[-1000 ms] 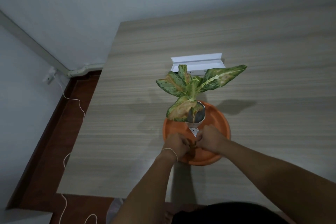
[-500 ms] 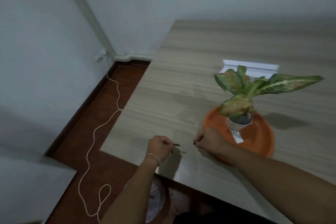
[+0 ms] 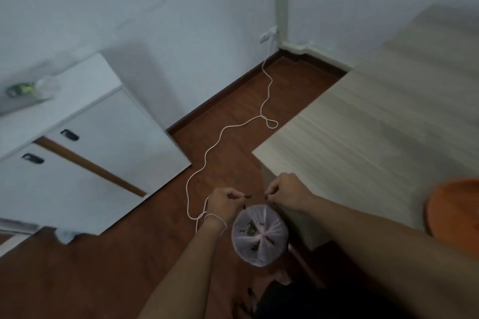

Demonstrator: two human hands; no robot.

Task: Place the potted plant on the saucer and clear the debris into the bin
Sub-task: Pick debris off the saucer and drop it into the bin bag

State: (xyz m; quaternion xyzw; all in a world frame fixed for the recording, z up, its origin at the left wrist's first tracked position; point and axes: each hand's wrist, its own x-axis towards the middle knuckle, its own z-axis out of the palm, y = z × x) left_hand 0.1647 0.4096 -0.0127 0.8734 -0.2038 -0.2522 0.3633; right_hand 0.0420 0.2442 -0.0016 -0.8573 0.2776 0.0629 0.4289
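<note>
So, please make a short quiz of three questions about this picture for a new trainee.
1. True or false: the bin stands on the table.
2. What does the left hand pinch? A) a leaf scrap B) a spoon C) the cable
3. Fill in: the bin is lined with a ____ bag.

Key:
1. False. It stands on the floor, below both hands, beside the table corner.
2. A. A small green scrap shows at its fingertips; the right hand is also pinched shut, its content too small to tell.
3. Plastic.

White cabinet (image 3: 85, 137), looping white cord (image 3: 223, 134) on brown floor (image 3: 77, 280), wall socket (image 3: 268, 35).
</note>
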